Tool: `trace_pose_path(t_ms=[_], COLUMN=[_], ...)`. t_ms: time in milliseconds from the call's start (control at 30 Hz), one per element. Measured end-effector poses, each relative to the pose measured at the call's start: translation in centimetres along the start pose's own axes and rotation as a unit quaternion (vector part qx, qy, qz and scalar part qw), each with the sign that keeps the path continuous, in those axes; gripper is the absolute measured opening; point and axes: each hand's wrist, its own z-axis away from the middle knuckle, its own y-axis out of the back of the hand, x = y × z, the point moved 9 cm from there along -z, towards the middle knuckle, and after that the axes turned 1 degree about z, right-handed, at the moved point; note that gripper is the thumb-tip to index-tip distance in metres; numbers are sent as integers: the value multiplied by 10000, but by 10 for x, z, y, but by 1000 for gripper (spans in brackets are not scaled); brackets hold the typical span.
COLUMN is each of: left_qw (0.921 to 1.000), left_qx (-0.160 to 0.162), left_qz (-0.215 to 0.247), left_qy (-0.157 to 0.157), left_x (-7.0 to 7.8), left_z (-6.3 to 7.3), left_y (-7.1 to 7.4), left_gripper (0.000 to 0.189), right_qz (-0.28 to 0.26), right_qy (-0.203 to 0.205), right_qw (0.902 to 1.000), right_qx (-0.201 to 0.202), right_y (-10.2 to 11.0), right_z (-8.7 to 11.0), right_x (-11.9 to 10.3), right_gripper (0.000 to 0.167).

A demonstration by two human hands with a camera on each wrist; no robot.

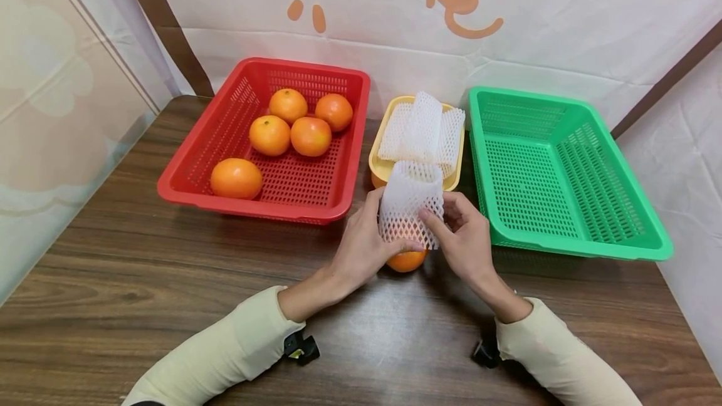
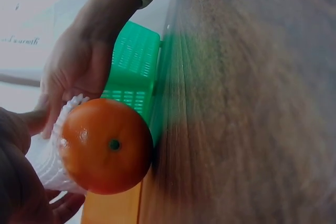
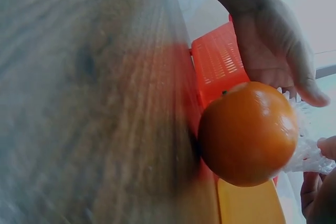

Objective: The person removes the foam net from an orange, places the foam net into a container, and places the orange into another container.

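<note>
Between the two hands is a white foam net sleeve [image 1: 412, 196], its upper end gaping. An orange [image 1: 407, 262] shows at the lower end, its upper part covered by the mesh; both wrist views show its bare lower side, with a green stem spot on the orange [image 2: 107, 145]. My left hand [image 1: 363, 240] grips the sleeve from the left, thumb across the front near the orange and fingers behind. From the right, my right hand [image 1: 465, 237] pinches the sleeve's edge, thumb in front. The right fingertips are partly hidden by the mesh.
A red basket [image 1: 262, 208] on the left holds several oranges [image 1: 271, 135]. Behind the hands, a yellow tray [image 1: 379, 165] contains more foam net sleeves [image 1: 425, 127]. The green basket [image 1: 570, 246] stands on the right. All are on a brown wooden table [image 1: 169, 281], with a white printed sheet behind.
</note>
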Motion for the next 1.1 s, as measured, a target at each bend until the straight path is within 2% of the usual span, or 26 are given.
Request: trace_pose_path(t_ms=[233,367,567,700,800,900,1100], left_qw=[9982,9971,9958,9930,9892,9858,9823], left_qx=[-499,-658,-811,-1062,-1308,-1510,-1724], left_qz=[-292,-364,-411,-412,-494,-609,-658], left_qy=[170,110,99,303,432,404,313], left_x=[-2,-2,-4,-7,-9,-9,-7], left_z=[2,3,5,7,9,10,12], left_y=[-11,-14,-15,-19,-22,-25,-27], left_gripper=[97,93,84,80,77,71,65], right_qz=[-208,-221,285,832,1334,1862,2805], right_qy=[-51,-13,302,543,619,658,1030], right_qw=[9994,9987,9987,9947,9887,9802,9537], right_qx=[279,458,284,282,279,171,-354], right_y=[20,35,47,57,63,65,55], right_z=[-3,-5,-14,-25,-36,-49,-73], right_x=[12,5,-14,-24,-29,-33,-45], right_gripper=[29,31,32,27,24,24,19])
